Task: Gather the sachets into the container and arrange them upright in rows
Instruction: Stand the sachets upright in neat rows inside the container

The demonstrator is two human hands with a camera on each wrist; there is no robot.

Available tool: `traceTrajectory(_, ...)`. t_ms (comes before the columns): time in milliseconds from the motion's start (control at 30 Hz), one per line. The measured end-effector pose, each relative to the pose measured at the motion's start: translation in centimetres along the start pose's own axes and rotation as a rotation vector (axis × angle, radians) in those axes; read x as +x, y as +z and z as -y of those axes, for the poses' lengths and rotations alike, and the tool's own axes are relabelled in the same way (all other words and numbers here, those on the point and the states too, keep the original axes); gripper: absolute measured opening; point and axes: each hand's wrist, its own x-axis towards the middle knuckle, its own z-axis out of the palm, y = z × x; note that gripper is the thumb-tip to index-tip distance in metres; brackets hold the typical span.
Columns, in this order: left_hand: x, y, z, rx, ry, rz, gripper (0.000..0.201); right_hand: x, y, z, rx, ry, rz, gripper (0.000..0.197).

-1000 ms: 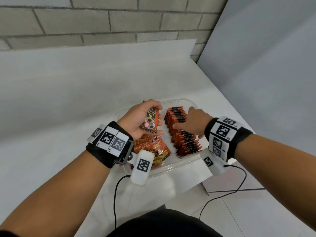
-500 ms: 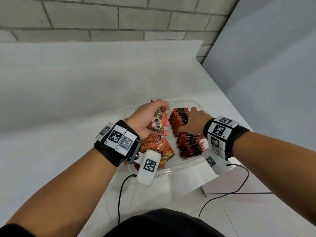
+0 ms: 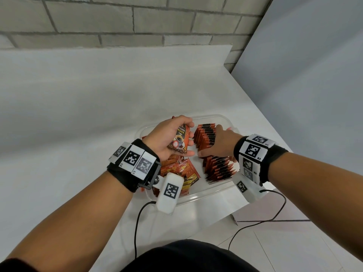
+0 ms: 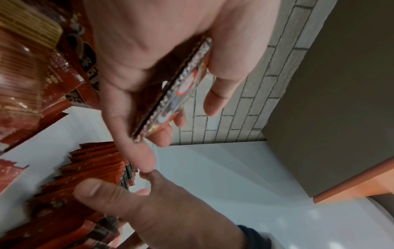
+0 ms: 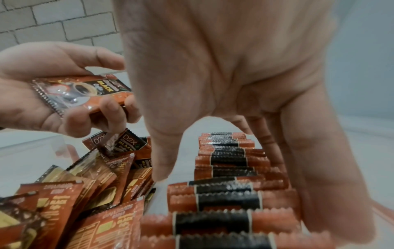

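A clear plastic container (image 3: 208, 195) sits at the table's front right corner. Along its right side runs a row of upright orange-and-black sachets (image 3: 220, 169) (image 5: 226, 161). My right hand (image 3: 220, 142) lies palm-down over the row's middle, its thumb (image 5: 164, 151) pointing down the left side and its straight fingers down the right side. A loose pile of sachets (image 3: 182, 169) (image 5: 85, 193) fills the container's left part. Above that pile my left hand (image 3: 187, 138) grips a small stack of sachets (image 3: 179, 139) (image 4: 181, 80) between thumb and fingers.
The white table (image 3: 98, 114) stretches left and back to a brick wall (image 3: 137, 20). Its right edge runs close by the container, with a grey panel (image 3: 314, 75) beyond. Two black cables (image 3: 261, 220) hang off the front edge over the tiled floor.
My right hand has crept a little toward the far end of the row. The left hand still holds its stack in about the same place.
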Motion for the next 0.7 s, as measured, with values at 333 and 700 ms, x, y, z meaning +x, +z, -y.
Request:
traceTrajectory(333, 0.22, -0.15, 0.19, -0.005, 0.0, -0.001, 0.016, 0.2, -0.03, -0.28, 0.003, -0.014, 0.017, 0.113)
traceTrajectory(700, 0.35, -0.12, 0.27, -0.001, 0.001, 0.0, 0.016, 0.13, -0.02, -0.62, 0.025, -0.052, 0.025, 0.107)
